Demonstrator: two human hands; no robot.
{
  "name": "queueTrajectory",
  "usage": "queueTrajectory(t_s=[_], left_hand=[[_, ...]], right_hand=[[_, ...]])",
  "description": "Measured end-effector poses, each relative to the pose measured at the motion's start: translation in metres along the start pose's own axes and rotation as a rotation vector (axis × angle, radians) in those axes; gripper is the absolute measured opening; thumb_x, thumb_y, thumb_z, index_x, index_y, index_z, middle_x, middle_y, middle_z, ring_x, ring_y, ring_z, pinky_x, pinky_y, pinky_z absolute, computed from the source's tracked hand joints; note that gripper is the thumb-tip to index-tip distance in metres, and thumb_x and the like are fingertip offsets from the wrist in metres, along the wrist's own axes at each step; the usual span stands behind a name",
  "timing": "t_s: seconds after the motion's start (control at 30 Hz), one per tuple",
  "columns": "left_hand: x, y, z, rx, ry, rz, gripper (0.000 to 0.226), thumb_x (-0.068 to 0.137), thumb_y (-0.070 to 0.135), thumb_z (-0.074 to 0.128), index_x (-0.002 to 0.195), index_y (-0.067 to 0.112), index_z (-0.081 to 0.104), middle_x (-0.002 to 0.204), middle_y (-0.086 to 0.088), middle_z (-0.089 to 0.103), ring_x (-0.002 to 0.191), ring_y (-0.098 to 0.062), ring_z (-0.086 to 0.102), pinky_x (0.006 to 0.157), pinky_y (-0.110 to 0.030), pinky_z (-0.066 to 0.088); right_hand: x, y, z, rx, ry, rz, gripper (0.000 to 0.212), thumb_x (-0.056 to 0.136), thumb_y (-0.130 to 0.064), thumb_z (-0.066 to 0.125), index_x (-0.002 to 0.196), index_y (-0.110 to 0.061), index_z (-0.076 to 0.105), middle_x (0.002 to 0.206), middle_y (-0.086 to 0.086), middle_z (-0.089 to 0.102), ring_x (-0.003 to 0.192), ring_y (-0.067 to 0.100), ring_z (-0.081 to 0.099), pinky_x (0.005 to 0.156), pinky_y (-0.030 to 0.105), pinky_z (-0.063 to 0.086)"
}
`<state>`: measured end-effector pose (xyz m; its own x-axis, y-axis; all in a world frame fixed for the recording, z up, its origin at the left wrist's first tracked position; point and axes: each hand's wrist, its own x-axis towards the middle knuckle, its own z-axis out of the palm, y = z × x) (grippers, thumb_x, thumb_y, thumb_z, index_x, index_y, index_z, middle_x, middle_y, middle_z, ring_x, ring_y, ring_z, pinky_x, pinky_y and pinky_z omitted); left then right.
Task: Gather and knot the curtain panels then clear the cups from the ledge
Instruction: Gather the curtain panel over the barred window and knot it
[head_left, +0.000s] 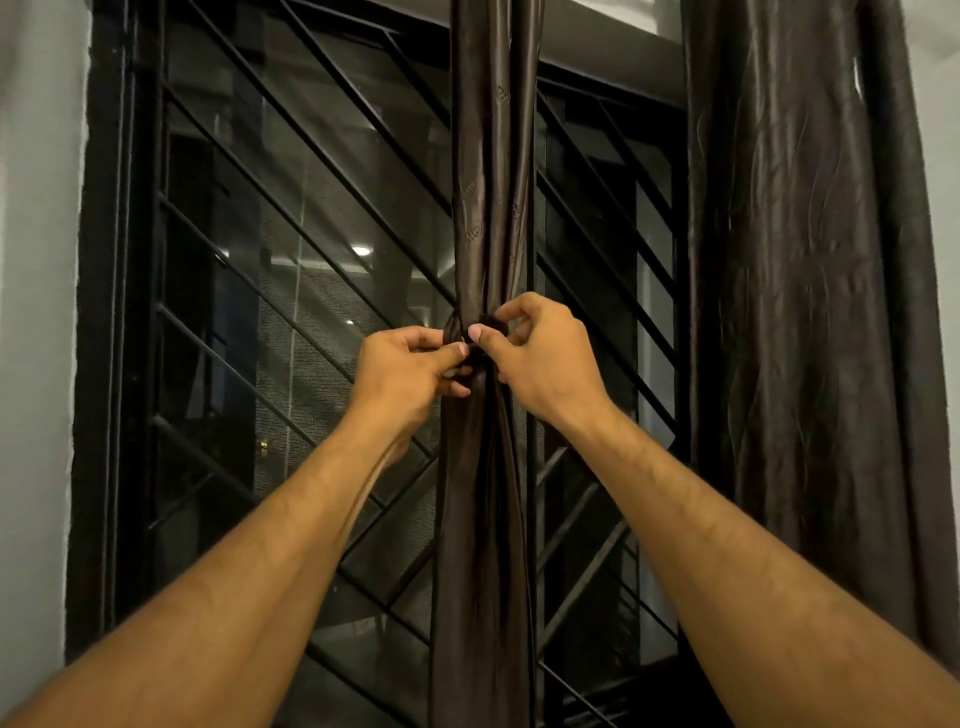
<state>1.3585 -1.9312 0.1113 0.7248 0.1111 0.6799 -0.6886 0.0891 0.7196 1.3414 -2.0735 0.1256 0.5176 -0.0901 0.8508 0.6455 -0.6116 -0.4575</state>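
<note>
Two curtain panels show. The gathered panel (491, 208), a narrow rope of glossy dark brown satin with faint stitched motifs, hangs down the centre of the frame, cinched at mid-height. There the left hand (410, 371) and right hand (540, 358) meet, two hands in all, each with curled fingers pinching the fabric at the cinch. The loose panel (800, 286), crinkled and matte, fills the right. Behind, a window grille (291, 218) of thin black diagonal bars.

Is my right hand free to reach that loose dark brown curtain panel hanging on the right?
Probably not yet: the right hand is pinching the knot on the gathered dark brown satin curtain. The loose panel hangs unobstructed beside it once it lets go.
</note>
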Motion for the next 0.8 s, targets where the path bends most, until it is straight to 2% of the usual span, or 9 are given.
queueTrajectory(t_s=[0.1, 0.17, 0.27, 0.4, 0.53, 0.63, 0.7, 0.8], left_hand=[[-0.001, 0.000, 0.002, -0.034, 0.003, -0.009, 0.007, 0.087, -0.001, 0.074, 0.085, 0.005, 0.074, 0.081, -0.009, 0.076, 0.071, -0.015, 0.073, 0.056, -0.025, 0.060], [-0.003, 0.001, 0.002, -0.044, -0.003, -0.012, 0.010, 0.087, -0.001, 0.074, 0.083, 0.007, 0.073, 0.077, -0.005, 0.076, 0.070, -0.014, 0.074, 0.055, -0.024, 0.059], [-0.003, 0.002, 0.000, 0.018, 0.011, 0.013, 0.008, 0.088, 0.002, 0.075, 0.084, 0.009, 0.073, 0.079, -0.005, 0.074, 0.068, -0.012, 0.072, 0.053, -0.023, 0.058], [-0.004, 0.008, -0.003, 0.170, 0.018, 0.048, 0.006, 0.090, 0.013, 0.075, 0.092, 0.008, 0.072, 0.077, -0.007, 0.069, 0.056, -0.009, 0.062, 0.047, -0.023, 0.054], [-0.007, 0.014, -0.001, 0.140, -0.032, 0.044, 0.013, 0.088, 0.013, 0.076, 0.095, 0.003, 0.071, 0.070, -0.007, 0.064, 0.052, -0.010, 0.056, 0.043, -0.022, 0.049], [-0.007, 0.015, -0.004, 0.107, -0.078, 0.026, 0.017, 0.085, 0.009, 0.078, 0.096, -0.002, 0.072, 0.069, -0.008, 0.063, 0.053, -0.011, 0.055, 0.042, -0.021, 0.047], [-0.006, 0.013, -0.009, 0.097, -0.094, 0.015, 0.018, 0.083, 0.009, 0.079, 0.096, -0.003, 0.074, 0.067, -0.007, 0.064, 0.054, -0.012, 0.054, 0.042, -0.020, 0.046], [-0.003, 0.012, -0.017, 0.141, -0.109, 0.034, 0.014, 0.083, 0.011, 0.079, 0.092, 0.001, 0.076, 0.065, -0.004, 0.065, 0.054, -0.012, 0.055, 0.042, -0.022, 0.046]], right_hand=[[0.004, -0.001, 0.002, -0.051, -0.004, -0.060, 0.016, 0.095, -0.032, 0.071, 0.109, -0.024, 0.068, 0.084, -0.005, 0.067, 0.081, 0.016, 0.070, 0.078, 0.043, 0.062], [0.006, -0.003, 0.001, -0.139, 0.010, -0.126, 0.009, 0.096, -0.027, 0.069, 0.103, -0.021, 0.071, 0.095, -0.004, 0.062, 0.088, 0.014, 0.065, 0.083, 0.037, 0.059], [0.003, -0.007, -0.004, -0.239, -0.011, -0.240, 0.009, 0.100, -0.023, 0.064, 0.103, -0.017, 0.070, 0.107, -0.004, 0.055, 0.092, 0.012, 0.060, 0.082, 0.033, 0.055], [-0.001, -0.009, -0.011, -0.289, -0.099, -0.356, 0.005, 0.105, -0.023, 0.052, 0.105, -0.019, 0.056, 0.091, -0.004, 0.065, 0.080, 0.015, 0.064, 0.073, 0.043, 0.057], [0.002, -0.011, -0.016, -0.244, -0.031, -0.340, 0.003, 0.106, -0.018, 0.050, 0.107, -0.016, 0.048, 0.088, -0.004, 0.065, 0.074, 0.015, 0.066, 0.065, 0.041, 0.057], [0.009, -0.009, -0.022, -0.213, 0.108, -0.304, 0.011, 0.105, -0.016, 0.049, 0.096, -0.019, 0.044, 0.082, -0.006, 0.060, 0.070, 0.010, 0.060, 0.057, 0.027, 0.045], [0.013, -0.007, -0.027, -0.212, 0.168, -0.275, 0.015, 0.104, -0.015, 0.050, 0.092, -0.020, 0.044, 0.083, -0.003, 0.059, 0.069, 0.012, 0.057, 0.058, 0.026, 0.040], [0.016, 0.001, -0.030, -0.207, 0.143, -0.171, 0.015, 0.101, -0.008, 0.054, 0.094, -0.018, 0.046, 0.087, -0.001, 0.061, 0.074, 0.014, 0.058, 0.060, 0.026, 0.041]])
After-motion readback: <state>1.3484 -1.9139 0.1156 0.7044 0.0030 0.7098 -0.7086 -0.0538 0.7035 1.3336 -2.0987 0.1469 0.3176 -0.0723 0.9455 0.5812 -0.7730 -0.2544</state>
